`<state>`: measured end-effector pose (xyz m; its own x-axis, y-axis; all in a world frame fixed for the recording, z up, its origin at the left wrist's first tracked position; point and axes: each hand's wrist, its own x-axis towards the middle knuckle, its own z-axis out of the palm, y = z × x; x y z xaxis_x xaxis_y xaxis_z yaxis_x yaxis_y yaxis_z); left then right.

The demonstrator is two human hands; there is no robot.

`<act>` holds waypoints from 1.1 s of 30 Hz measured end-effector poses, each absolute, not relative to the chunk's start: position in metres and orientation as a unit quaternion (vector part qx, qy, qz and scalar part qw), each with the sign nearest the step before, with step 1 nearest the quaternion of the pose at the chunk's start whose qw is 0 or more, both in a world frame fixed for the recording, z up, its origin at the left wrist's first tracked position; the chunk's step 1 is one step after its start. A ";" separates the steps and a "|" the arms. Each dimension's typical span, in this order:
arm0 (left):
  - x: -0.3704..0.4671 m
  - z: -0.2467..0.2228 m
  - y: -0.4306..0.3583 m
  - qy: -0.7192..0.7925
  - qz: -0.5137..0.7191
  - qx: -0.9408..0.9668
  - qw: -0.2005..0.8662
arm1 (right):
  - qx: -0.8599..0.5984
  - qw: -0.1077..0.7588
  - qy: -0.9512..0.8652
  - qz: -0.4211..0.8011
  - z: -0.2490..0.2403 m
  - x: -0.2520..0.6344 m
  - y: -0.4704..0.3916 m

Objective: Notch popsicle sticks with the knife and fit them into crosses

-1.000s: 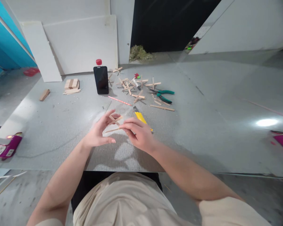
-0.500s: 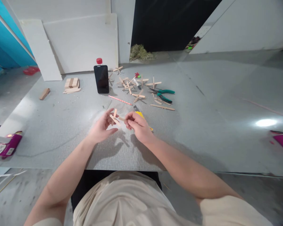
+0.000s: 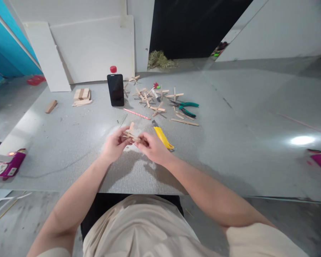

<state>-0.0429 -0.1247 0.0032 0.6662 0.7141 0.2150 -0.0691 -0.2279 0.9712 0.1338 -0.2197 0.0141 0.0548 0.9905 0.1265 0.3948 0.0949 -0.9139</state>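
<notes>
Above the grey table, my left hand has its fingers round a small crossed-stick piece of pale wood. Close on its right, my right hand pinches a short wooden stick against that piece. Whether the two are joined cannot be made out, as fingers cover part of them. Just right of my right hand lies a yellow utility knife, its grey tip pointing away from me. A red-and-white striped strip lies beyond my hands.
Several crossed-stick pieces stand behind the striped strip. Green-handled pliers and loose sticks lie to their right. A phone leans on a red-capped bottle. Stacked sticks, a wood block and a purple box are left.
My right hand has moved left and brought its stick against the crossed piece. My left hand's fingers have closed in, the piece has tilted, and the yellow knife shows more fully.
</notes>
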 end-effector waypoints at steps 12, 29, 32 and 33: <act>-0.045 0.002 -0.123 0.238 0.329 0.729 0.551 | -0.569 0.422 -0.661 0.247 0.017 0.136 -0.222; -0.049 0.017 -0.124 0.172 0.273 0.650 0.688 | -0.455 0.509 -0.715 0.152 0.028 0.143 -0.226; -0.048 0.015 -0.125 0.170 0.261 0.628 0.713 | -0.449 0.509 -0.721 0.141 0.028 0.143 -0.227; -0.048 0.014 -0.126 0.171 0.258 0.620 0.721 | -0.447 0.507 -0.724 0.138 0.028 0.143 -0.227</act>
<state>-0.0477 -0.1257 0.0141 0.8081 0.5845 0.0736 -0.1604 0.0982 0.9822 0.1429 -0.2272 0.0278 -0.0871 0.7869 0.6109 0.5066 0.5630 -0.6530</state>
